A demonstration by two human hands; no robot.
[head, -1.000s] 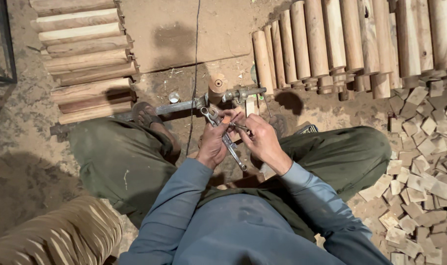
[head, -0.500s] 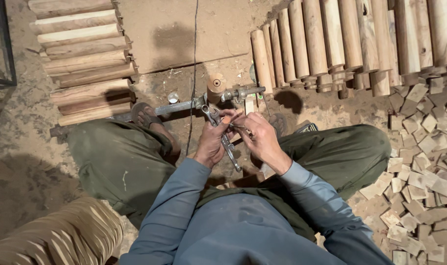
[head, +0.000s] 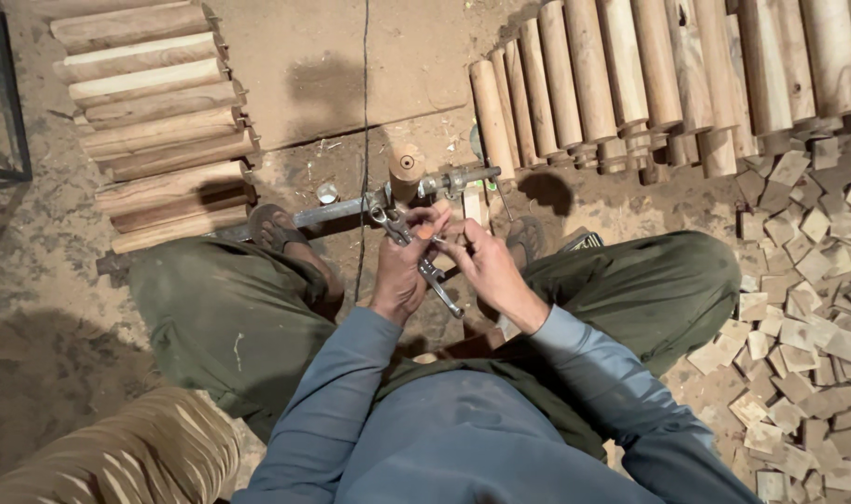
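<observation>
I sit on the dirt floor with my knees apart. My left hand (head: 403, 271) grips a metal caliper-like tool (head: 423, 259) whose long arm runs down past the palm. My right hand (head: 486, 271) pinches the same tool from the right, near a small orange piece (head: 427, 230) at my fingertips. Just beyond both hands a short round wooden piece (head: 406, 171) sits mounted on a metal bar fixture (head: 351, 207) that lies across the floor.
Rough wooden billets (head: 154, 103) are stacked at far left. Turned wooden cylinders (head: 649, 75) lie in a row at far right. Small wood offcuts (head: 808, 280) cover the floor on the right. A thin cord (head: 365, 93) runs away from me. A striped trouser leg (head: 108, 457) shows at bottom left.
Both hands have stayed together on the tool, shifting only slightly near the fixture. The camera view barely moved.
</observation>
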